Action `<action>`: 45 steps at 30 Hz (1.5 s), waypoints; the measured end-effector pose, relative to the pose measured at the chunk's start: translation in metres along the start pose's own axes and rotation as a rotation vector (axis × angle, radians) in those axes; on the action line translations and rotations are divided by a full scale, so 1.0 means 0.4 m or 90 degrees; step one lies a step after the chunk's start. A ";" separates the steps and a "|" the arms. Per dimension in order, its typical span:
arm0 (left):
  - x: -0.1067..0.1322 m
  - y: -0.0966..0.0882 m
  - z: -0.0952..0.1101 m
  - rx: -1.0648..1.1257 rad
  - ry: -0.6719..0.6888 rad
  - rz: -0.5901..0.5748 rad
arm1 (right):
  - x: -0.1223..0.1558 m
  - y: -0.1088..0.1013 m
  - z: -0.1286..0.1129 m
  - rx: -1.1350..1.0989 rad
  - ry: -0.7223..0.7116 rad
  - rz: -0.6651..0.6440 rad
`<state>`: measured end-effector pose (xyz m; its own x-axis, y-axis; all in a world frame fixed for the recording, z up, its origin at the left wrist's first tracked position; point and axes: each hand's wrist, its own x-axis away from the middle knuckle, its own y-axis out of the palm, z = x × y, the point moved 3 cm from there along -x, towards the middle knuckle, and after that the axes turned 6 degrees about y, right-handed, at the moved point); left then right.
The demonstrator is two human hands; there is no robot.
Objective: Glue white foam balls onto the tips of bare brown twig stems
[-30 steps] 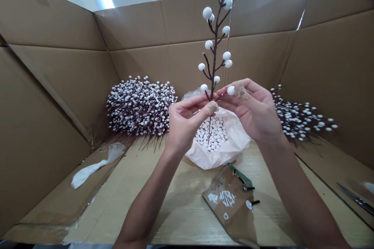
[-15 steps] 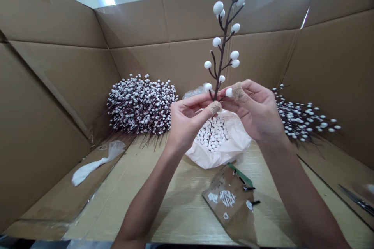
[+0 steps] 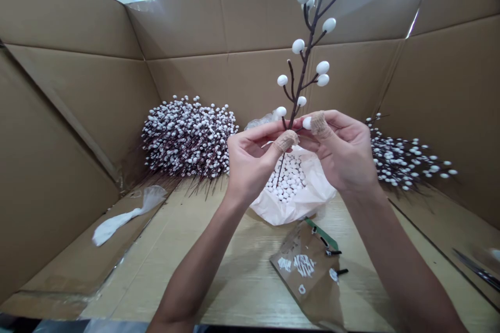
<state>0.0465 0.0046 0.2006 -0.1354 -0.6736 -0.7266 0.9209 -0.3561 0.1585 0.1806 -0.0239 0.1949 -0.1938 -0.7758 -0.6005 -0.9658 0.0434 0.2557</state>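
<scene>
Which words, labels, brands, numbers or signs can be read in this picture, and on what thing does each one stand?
None can be read.
The white marks on the brown kraft sheet are too blurred to read as text.

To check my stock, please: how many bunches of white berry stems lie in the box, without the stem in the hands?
2: a large bunch against the box wall at left, and a smaller one at right. Others may be hidden.
</scene>
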 end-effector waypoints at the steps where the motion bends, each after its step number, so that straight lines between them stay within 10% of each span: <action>1: 0.000 0.001 0.001 0.001 0.005 -0.003 | 0.000 0.001 0.001 -0.008 -0.001 0.000; 26: -0.010 -0.002 -0.015 0.064 0.005 0.011 | -0.009 0.003 0.039 -0.054 0.024 0.027; 38: -0.039 -0.048 -0.052 0.239 -0.170 0.013 | -0.005 -0.003 0.063 0.134 0.292 -0.289; 45: -0.052 -0.063 -0.076 0.278 -0.245 -0.032 | 0.004 0.028 0.075 0.110 0.284 -0.271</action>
<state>0.0372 0.0472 0.1914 -0.3732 -0.8070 -0.4577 0.6854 -0.5723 0.4502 0.1644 -0.0058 0.1738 0.2665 -0.9334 -0.2401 -0.9637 -0.2537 -0.0835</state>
